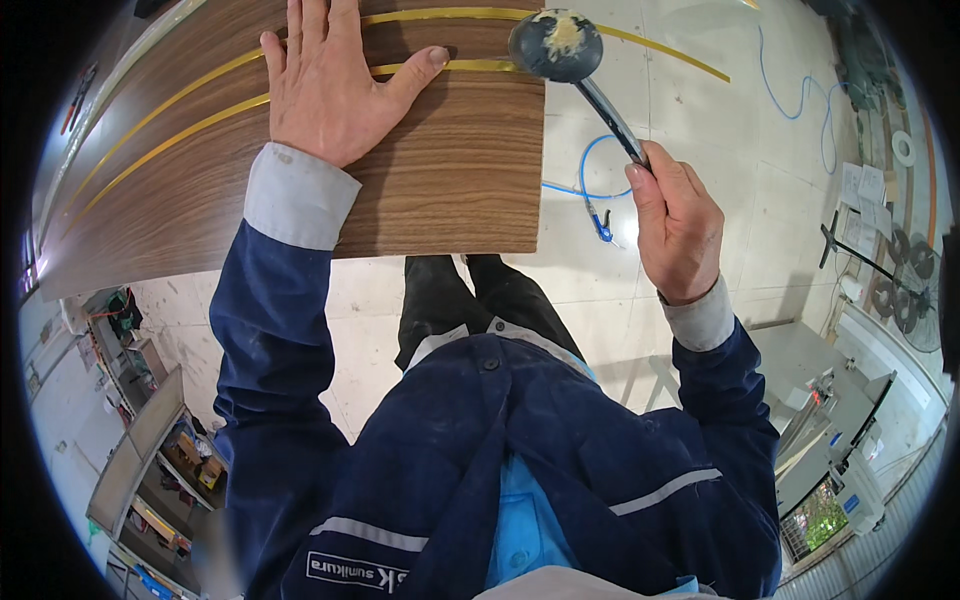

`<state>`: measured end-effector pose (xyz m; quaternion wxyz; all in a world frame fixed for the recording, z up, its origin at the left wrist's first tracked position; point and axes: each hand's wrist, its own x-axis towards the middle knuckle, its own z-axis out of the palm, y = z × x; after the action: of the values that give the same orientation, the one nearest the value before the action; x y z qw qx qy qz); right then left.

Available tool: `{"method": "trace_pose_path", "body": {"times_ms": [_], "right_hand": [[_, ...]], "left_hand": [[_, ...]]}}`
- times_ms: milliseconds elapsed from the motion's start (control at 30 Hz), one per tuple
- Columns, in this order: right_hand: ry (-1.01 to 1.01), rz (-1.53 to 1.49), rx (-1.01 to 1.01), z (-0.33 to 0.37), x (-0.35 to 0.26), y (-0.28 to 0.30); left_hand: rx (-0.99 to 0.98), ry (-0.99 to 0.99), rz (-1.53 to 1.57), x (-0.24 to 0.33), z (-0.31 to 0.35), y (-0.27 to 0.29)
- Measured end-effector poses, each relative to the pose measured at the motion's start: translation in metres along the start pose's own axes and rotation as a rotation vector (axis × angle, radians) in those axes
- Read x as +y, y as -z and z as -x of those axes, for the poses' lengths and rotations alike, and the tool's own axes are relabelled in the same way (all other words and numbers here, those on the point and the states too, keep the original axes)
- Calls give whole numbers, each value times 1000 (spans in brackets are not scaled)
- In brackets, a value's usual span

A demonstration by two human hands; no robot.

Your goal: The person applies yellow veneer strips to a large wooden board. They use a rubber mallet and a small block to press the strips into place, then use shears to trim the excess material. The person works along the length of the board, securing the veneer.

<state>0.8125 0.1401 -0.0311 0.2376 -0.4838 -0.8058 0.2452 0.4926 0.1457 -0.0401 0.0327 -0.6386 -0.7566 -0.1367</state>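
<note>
My left hand point(330, 100) lies flat on a brown wood-grain board point(450, 180), fingers spread, across two thin gold strips. The lower gold strip point(480, 66) runs under the hand and stops near the board's right edge. Past that edge sticks out the end of the upper gold strip point(670, 52). With my right hand point(682, 225) closed round its handle, I hold a rubber mallet point(557, 58). Its black head, smeared with something tan, is over the board's right edge by the strips; whether it touches them I cannot tell.
A blue air hose with a blow gun point(603, 228) lies on the pale tiled floor right of the board. Pliers point(78, 100) rest at the far left. A fan point(915, 285) and a grey machine table point(790, 365) stand at right, shelving point(135, 450) at lower left.
</note>
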Motion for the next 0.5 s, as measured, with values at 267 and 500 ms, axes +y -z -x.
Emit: {"method": "trace_pose_path", "body": {"times_ms": [267,500], "right_hand": [[36,60,6,-13,6,-8],[32,11,17,-16,2,-2]], "left_hand": [[25,6,10,-2,-14,-8],[69,-1,-34,-1,-12,-12]]}}
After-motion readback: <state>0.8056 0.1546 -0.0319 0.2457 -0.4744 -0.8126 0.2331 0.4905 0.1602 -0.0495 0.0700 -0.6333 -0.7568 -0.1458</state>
